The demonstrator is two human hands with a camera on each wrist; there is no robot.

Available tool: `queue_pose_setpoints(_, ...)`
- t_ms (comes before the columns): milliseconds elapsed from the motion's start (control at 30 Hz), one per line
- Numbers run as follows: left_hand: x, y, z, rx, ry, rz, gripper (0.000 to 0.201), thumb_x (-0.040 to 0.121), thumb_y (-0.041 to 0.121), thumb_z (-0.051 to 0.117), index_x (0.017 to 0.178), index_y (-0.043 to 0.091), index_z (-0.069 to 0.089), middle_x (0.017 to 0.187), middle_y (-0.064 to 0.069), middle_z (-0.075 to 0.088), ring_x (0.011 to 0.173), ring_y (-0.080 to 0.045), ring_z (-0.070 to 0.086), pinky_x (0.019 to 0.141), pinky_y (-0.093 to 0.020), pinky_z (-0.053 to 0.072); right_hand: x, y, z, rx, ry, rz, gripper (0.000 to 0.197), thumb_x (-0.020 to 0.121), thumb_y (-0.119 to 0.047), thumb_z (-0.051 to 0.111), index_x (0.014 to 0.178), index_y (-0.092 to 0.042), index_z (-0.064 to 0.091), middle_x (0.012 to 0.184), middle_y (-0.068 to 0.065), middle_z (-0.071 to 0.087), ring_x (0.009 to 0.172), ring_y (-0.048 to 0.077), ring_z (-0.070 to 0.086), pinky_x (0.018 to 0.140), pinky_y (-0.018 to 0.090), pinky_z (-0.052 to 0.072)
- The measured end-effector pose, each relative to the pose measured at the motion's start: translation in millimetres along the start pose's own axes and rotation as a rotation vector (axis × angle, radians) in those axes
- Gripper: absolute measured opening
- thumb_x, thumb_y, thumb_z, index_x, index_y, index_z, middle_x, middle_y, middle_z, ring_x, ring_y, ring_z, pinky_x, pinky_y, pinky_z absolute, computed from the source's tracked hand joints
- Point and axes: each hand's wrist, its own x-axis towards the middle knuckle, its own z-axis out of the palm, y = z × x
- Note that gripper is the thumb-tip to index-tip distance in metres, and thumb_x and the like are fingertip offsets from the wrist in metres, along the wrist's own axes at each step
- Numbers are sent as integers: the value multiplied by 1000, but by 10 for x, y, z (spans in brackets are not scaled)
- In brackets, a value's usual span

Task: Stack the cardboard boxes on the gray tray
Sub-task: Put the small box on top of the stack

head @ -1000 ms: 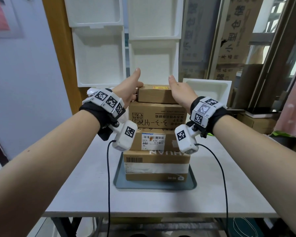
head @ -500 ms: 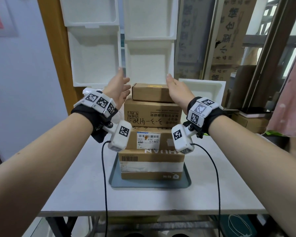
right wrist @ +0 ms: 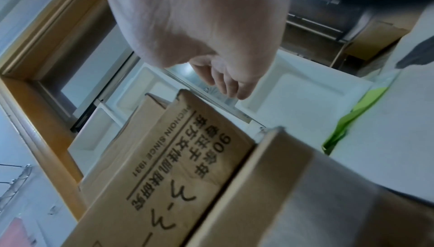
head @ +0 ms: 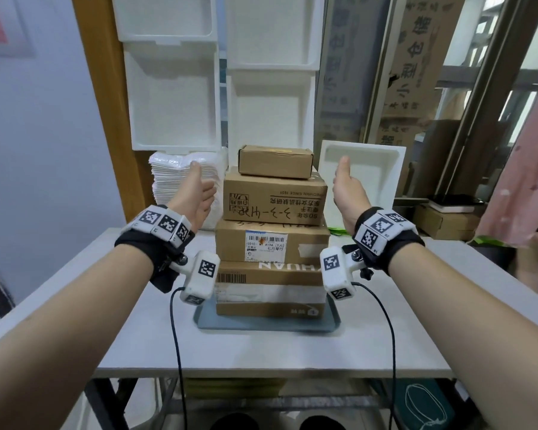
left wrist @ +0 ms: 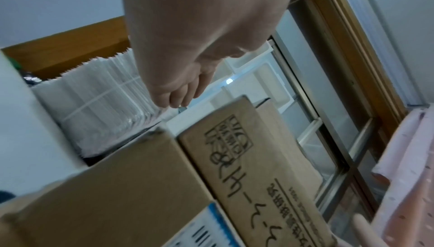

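Several cardboard boxes stand stacked on the gray tray [head: 263,325] at the table's middle. The small top box [head: 275,162] rests on a printed box [head: 274,198], which sits on a labelled box [head: 271,245] above the bottom box [head: 269,291]. My left hand [head: 199,189] hovers left of the stack, fingers relaxed, touching nothing. My right hand [head: 347,184] hovers on the right side, equally free. The left wrist view has the left hand [left wrist: 178,91] above the printed box [left wrist: 246,158]. In the right wrist view the right hand [right wrist: 230,82] is clear of the printed box [right wrist: 178,158].
A pile of white bags [head: 180,178] stands behind the left hand. A white foam tray [head: 373,175] leans behind the right hand, and white foam bins [head: 174,97] are stacked at the back. Green scrap [head: 339,231] lies on the white table [head: 292,349].
Both hands held the small top box a second ago. They have let go of it and drawn apart and back to either side of the stack.
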Motion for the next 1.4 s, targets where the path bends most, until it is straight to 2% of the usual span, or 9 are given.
queue_pose_setpoints(267, -104, -602, -313, -37, 88, -164, 86, 96, 66, 14, 154, 3, 16, 162, -13, 17, 150, -25, 16, 122, -39, 11, -107, 579, -32, -52, -21, 125, 88, 95, -67, 13, 148, 0, 34, 153, 14, 39, 142, 29, 35, 114, 39, 25)
queue_pose_setpoints(400, -222, -926, -398, 26, 83, -262, 87, 95, 67, 16, 154, 3, 15, 162, -13, 16, 150, -25, 14, 122, -40, 10, -219, 939, -61, -110, -40, 239, 89, 94, -68, 12, 145, -1, 39, 127, 15, 51, 128, 30, 46, 109, 39, 32)
queue_pose_setpoints(467, -255, -1071, -441, 44, 98, -299, 84, 97, 65, 14, 154, 3, 15, 163, -13, 15, 151, -25, 13, 122, -40, 9, -279, 1113, -75, -151, -46, 274, 85, 97, -63, 12, 143, 2, 41, 132, 19, 51, 126, 31, 47, 104, 36, 33)
queue_pose_setpoints(567, -279, -1219, -482, 58, 115, -339, 84, 97, 64, 14, 154, 3, 14, 163, -13, 13, 151, -25, 13, 122, -39, 9, -374, 1317, -80, -193, -48, 320, 80, 101, -56, 13, 142, 7, 40, 147, 22, 43, 135, 34, 41, 109, 37, 29)
queue_pose_setpoints(733, -293, -1395, -490, 23, 118, -397, 85, 96, 65, 15, 154, 3, 11, 163, -13, 11, 151, -26, 12, 122, -40, 10, -404, 1591, -57, -187, -78, 390, 82, 100, -59, 12, 139, 5, 45, 145, 21, 47, 135, 34, 43, 111, 39, 29)
queue_pose_setpoints(933, -262, -1474, -413, 6, 106, -409, 88, 96, 67, 13, 154, 2, 10, 162, -13, 15, 149, -25, 18, 120, -39, 15, -341, 1780, 55, -93, -102, 440, 90, 93, -69, 15, 132, 3, 53, 142, 19, 52, 131, 34, 47, 113, 46, 33)
queue_pose_setpoints(1100, -199, -1491, -387, -1, 107, -410, 91, 94, 69, 15, 154, 1, 11, 161, -12, 19, 148, -24, 22, 120, -39, 18, -281, 1816, 77, -44, -113, 433, 86, 94, -70, 17, 125, -1, 59, 136, 16, 56, 126, 33, 49, 111, 43, 35)
queue_pose_setpoints(1267, -121, -1506, -309, 10, 103, -407, 95, 91, 73, 16, 154, 2, 12, 161, -12, 20, 148, -24, 23, 121, -40, 19, -161, 1864, 64, -47, -100, 441, 94, 87, -77, 17, 122, -4, 63, 133, 17, 60, 121, 33, 53, 110, 47, 36)
queue_pose_setpoints(1400, -56, -1513, -202, -12, 91, -408, 92, 93, 71, 17, 154, 3, 12, 161, -11, 22, 147, -25, 27, 117, -41, 25, -99, 1854, 2, -90, -89, 410, 91, 90, -74, 14, 124, -3, 61, 135, 19, 57, 124, 34, 51, 110, 46, 35)
